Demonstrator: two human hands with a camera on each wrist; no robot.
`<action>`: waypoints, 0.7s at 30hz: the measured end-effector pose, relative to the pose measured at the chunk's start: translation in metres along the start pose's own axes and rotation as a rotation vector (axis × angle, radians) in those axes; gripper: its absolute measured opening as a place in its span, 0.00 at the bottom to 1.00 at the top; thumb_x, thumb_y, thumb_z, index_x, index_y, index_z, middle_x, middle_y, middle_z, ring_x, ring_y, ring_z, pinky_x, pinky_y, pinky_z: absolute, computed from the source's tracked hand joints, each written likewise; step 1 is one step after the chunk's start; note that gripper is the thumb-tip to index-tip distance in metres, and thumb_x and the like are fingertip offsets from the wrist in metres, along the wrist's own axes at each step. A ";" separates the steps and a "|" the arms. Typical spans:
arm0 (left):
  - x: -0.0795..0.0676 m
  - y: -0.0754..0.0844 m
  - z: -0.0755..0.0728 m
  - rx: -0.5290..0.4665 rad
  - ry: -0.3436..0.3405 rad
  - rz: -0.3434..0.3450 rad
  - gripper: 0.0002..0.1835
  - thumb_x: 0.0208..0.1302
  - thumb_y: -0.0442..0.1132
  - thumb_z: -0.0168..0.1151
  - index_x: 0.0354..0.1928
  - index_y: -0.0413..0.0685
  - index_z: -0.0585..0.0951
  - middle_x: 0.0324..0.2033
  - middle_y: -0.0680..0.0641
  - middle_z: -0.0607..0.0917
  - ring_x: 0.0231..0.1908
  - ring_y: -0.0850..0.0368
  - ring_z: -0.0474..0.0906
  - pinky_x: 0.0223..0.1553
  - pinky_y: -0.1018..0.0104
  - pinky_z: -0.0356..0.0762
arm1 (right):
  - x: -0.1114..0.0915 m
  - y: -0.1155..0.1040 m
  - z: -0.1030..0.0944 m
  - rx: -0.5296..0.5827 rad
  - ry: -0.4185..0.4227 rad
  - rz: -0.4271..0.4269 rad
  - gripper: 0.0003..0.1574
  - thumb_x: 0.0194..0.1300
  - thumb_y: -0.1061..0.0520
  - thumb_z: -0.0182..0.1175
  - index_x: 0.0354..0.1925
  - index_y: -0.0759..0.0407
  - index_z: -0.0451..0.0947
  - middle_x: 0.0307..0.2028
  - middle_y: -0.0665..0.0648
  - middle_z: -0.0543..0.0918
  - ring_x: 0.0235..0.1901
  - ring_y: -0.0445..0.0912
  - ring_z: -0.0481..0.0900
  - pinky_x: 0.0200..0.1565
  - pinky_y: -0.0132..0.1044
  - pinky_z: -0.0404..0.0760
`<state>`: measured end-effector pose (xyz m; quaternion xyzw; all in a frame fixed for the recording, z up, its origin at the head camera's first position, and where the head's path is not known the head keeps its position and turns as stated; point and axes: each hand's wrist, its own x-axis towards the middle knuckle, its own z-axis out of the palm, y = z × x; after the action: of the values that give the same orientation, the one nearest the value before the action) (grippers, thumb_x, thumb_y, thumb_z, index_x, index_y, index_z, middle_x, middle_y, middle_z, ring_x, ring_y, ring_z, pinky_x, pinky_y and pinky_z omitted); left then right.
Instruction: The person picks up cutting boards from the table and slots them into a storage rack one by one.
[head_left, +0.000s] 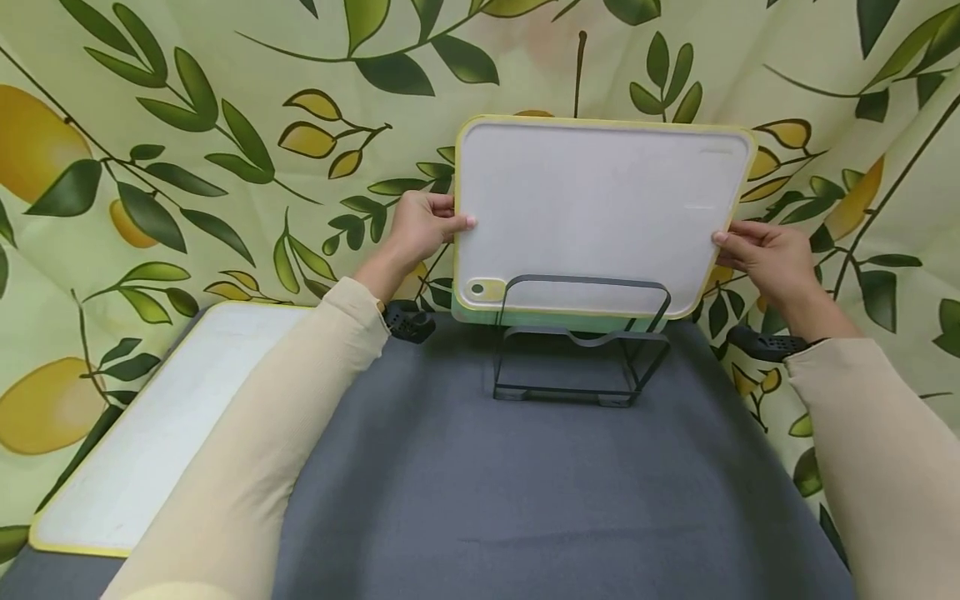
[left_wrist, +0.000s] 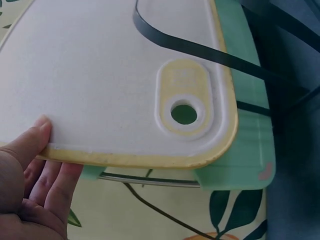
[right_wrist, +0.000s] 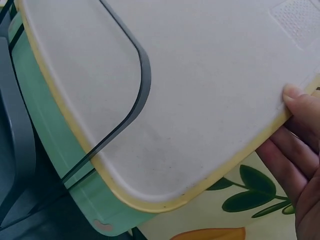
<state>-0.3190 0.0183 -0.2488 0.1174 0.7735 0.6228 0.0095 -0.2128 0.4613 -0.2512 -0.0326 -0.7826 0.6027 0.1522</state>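
A white cutting board (head_left: 592,200) with a yellow rim stands upright, its lower part behind the front loop of a dark wire rack (head_left: 585,333). My left hand (head_left: 422,227) pinches its left edge, thumb on the white face and fingers behind. At the opposite edge my right hand (head_left: 776,258) pinches the board the same way. Both wrist views show the thumbs on the face near the rim. Behind it is a green board (left_wrist: 250,145), which extends below the white one. A hole in a yellow oval shows at the white board's lower left corner.
Another white board (head_left: 172,400) with a yellow rim lies flat at the table's left, partly hidden by my left sleeve. The rack stands toward the back of the grey-covered table (head_left: 540,483). A leaf-and-fruit patterned curtain (head_left: 247,108) hangs behind.
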 end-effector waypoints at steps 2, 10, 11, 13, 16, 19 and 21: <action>0.000 -0.003 0.001 0.004 -0.006 0.010 0.21 0.62 0.33 0.72 0.57 0.37 0.84 0.51 0.35 0.88 0.40 0.60 0.87 0.39 0.69 0.86 | -0.001 0.004 0.000 -0.026 -0.003 0.008 0.10 0.67 0.56 0.67 0.39 0.38 0.87 0.30 0.35 0.89 0.29 0.31 0.87 0.34 0.22 0.84; -0.001 -0.013 0.003 0.007 -0.016 0.015 0.19 0.62 0.31 0.71 0.55 0.34 0.84 0.49 0.33 0.88 0.36 0.64 0.85 0.40 0.68 0.87 | -0.002 0.016 0.001 0.084 -0.040 -0.010 0.11 0.66 0.62 0.66 0.41 0.45 0.89 0.33 0.40 0.90 0.30 0.34 0.89 0.34 0.25 0.86; -0.001 -0.015 0.003 0.005 -0.016 0.009 0.18 0.62 0.31 0.71 0.54 0.33 0.85 0.48 0.33 0.88 0.35 0.64 0.85 0.40 0.67 0.87 | -0.002 0.017 0.001 0.094 -0.043 -0.010 0.12 0.66 0.62 0.66 0.41 0.46 0.90 0.33 0.40 0.90 0.31 0.34 0.89 0.34 0.25 0.86; -0.001 -0.017 0.003 0.001 -0.017 -0.003 0.18 0.62 0.31 0.71 0.53 0.33 0.85 0.47 0.33 0.88 0.34 0.64 0.84 0.42 0.66 0.88 | -0.002 0.018 0.003 0.097 -0.048 -0.007 0.12 0.66 0.62 0.66 0.41 0.46 0.90 0.33 0.40 0.90 0.31 0.34 0.89 0.34 0.25 0.86; -0.001 -0.021 0.003 0.006 -0.020 -0.017 0.17 0.62 0.32 0.71 0.52 0.33 0.85 0.46 0.35 0.88 0.34 0.64 0.84 0.43 0.65 0.88 | -0.002 0.020 0.004 0.084 -0.051 0.011 0.12 0.67 0.62 0.66 0.39 0.44 0.89 0.33 0.39 0.90 0.31 0.34 0.89 0.35 0.25 0.86; 0.000 -0.024 0.004 0.008 -0.030 -0.021 0.17 0.62 0.32 0.71 0.53 0.33 0.85 0.47 0.34 0.88 0.35 0.63 0.85 0.44 0.64 0.88 | -0.003 0.024 0.004 0.050 -0.046 0.025 0.12 0.67 0.60 0.65 0.38 0.41 0.88 0.32 0.38 0.90 0.30 0.33 0.88 0.34 0.24 0.85; 0.001 -0.026 0.004 0.004 -0.032 -0.022 0.18 0.62 0.32 0.71 0.53 0.33 0.85 0.48 0.33 0.88 0.36 0.62 0.85 0.45 0.64 0.88 | -0.004 0.026 0.004 0.021 -0.040 0.027 0.12 0.67 0.59 0.65 0.38 0.39 0.87 0.31 0.37 0.89 0.30 0.33 0.88 0.34 0.24 0.85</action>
<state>-0.3233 0.0172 -0.2743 0.1188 0.7758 0.6190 0.0284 -0.2133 0.4639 -0.2779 -0.0296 -0.7786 0.6135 0.1285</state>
